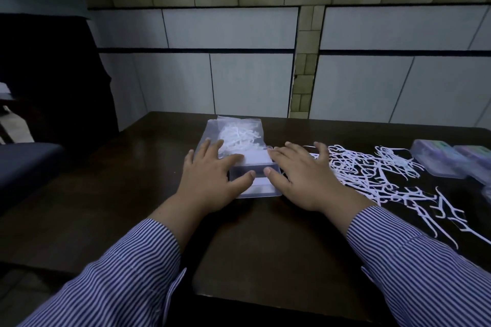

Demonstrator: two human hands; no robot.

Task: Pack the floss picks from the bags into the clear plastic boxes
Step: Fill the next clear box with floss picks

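Head view: a clear box (253, 180) lies on the dark table (265, 241), midway across. The left hand (212, 180) and right hand (300, 178) flank it, fingers spread flat, thumbs resting on its lid. A bag (235, 135) of floss picks lies behind, toward the far edge. Loose floss picks (372, 170) spread rightward; more boxes (446, 158) sit at the right edge.

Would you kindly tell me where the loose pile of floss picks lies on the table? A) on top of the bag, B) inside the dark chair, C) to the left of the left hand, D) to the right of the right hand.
D: the loose floss picks are spread on the table just right of the right hand.
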